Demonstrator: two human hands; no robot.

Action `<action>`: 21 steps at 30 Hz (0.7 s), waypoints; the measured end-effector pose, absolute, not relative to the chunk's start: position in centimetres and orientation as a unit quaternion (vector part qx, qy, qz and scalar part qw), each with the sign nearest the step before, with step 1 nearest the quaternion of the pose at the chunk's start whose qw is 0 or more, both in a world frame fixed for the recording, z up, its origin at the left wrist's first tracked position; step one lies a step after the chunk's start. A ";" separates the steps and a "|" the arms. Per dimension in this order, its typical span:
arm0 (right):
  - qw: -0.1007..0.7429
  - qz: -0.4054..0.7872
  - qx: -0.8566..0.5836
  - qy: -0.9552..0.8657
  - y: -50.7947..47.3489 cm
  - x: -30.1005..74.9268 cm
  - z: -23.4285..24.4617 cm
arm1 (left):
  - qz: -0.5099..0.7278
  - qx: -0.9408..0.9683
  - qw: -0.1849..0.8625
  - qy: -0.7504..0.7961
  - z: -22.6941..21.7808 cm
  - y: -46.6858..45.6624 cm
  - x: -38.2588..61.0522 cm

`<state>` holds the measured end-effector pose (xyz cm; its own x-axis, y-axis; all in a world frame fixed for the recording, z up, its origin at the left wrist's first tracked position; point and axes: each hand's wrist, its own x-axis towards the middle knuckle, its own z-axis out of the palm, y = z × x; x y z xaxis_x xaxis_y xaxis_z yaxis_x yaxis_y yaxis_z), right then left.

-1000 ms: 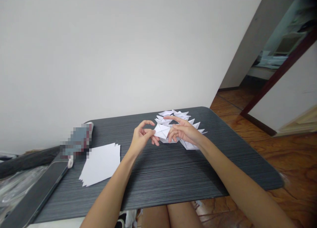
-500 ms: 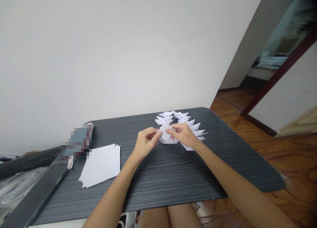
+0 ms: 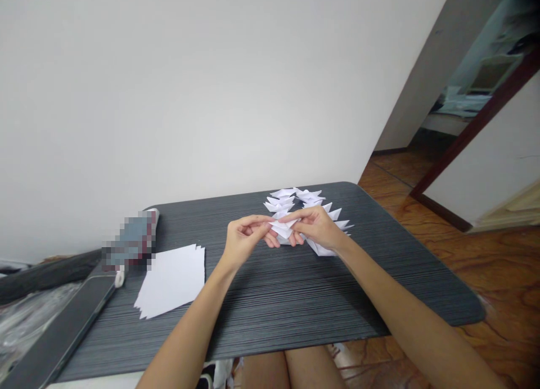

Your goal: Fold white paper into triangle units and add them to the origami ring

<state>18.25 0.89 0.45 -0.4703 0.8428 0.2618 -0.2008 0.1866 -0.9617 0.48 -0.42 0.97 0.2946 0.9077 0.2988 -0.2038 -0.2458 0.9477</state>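
Observation:
Between both hands is a small folded piece of white paper [image 3: 283, 228], held up over the table. My left hand [image 3: 248, 237] pinches its left side between thumb and fingers. On the opposite side my right hand [image 3: 314, 227] grips it with thumb and index finger, other fingers curled beneath. Just behind and to the right stand several white folded paper boats [image 3: 309, 196] in two rows, partly hidden by my right hand. A stack of white paper sheets [image 3: 175, 280] lies to the left of my left forearm, slightly fanned out.
The dark wood-grain table [image 3: 287, 316] stands against a white wall. At its left edge lies a blurred-out item [image 3: 130, 240] with a white strap end. Past the table on the right are a wooden floor [image 3: 405, 220] and a doorway.
The folded paper has turned from a flat, upright diamond to a lower, wider shape with layered folds. Both hands have shifted their grip, with fingers now showing beneath the paper.

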 end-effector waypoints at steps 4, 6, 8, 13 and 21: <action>0.452 0.591 -0.225 -0.628 1.0 18.4 0.4 | 0.507 0.582 0.578 0.264 0.7 -0.3 0.1; 0.456 0.604 -0.207 -0.620 0.9 18.3 0.4 | 0.507 0.570 0.597 0.250 0.7 -0.3 0.0; 0.454 0.627 -0.197 -0.601 0.7 18.2 0.5 | 0.502 0.557 0.616 0.241 0.7 -0.4 0.1; 0.443 0.689 -0.173 -0.547 0.4 17.8 0.3 | 0.490 0.530 0.651 0.235 0.7 -0.5 0.1; 0.434 0.670 -0.178 -0.575 0.9 17.9 -0.1 | 0.480 0.581 0.576 0.316 0.8 -0.3 0.4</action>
<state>17.94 0.91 -0.09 -0.5598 0.7868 0.2599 -0.3766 0.0378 -0.9256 0.44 -0.26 0.77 0.3384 0.9208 0.1939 -0.1857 -0.1367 0.9731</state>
